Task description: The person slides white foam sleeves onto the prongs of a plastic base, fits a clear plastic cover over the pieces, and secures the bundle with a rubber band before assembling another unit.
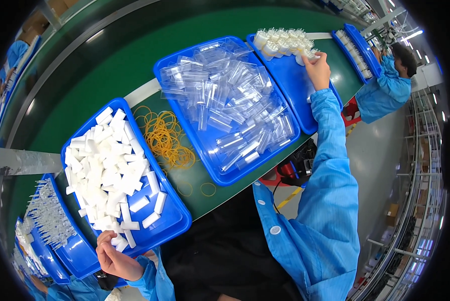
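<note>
reached far out with the right hand [317, 70], fingers pinched on a small white cap [309, 57] at the edge of the cluster in the far blue tray [290, 85]; kept the left hand [115, 259] low beside the near tray [177, 220], fingers curled on a white block [120, 244], likely for easy reach; looked translucent white, ribbed, stood upright in tight rows; lay loose between trays, yellow rubber bands [166, 138].
</note>
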Demonstrator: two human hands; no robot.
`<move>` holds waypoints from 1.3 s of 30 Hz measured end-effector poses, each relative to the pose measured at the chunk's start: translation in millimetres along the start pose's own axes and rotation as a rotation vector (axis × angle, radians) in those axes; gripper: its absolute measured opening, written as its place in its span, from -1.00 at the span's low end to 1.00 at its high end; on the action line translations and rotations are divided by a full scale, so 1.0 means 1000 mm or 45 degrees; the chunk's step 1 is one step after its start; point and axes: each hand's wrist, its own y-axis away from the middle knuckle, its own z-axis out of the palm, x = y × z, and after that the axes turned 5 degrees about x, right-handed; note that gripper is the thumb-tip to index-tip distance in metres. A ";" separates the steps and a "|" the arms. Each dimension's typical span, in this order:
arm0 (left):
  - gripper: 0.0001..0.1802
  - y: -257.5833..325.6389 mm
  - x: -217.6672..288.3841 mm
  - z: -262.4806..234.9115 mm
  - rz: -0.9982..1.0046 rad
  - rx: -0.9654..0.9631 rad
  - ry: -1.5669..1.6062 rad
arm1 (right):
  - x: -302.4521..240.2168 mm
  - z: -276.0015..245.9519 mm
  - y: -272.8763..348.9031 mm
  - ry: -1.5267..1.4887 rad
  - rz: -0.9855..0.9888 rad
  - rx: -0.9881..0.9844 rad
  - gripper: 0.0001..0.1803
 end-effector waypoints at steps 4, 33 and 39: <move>-0.75 -0.001 -0.003 -0.012 -0.008 0.108 -0.043 | 0.004 0.001 -0.001 -0.044 -0.025 0.010 -0.43; -0.73 -0.097 -0.034 -0.174 -0.024 0.262 -0.651 | -0.223 -0.166 0.207 -0.773 -1.041 -0.715 -0.67; -0.37 -0.136 -0.110 -0.211 -0.076 -0.034 -1.190 | -0.299 -0.157 0.276 -0.998 -1.325 -1.156 -0.62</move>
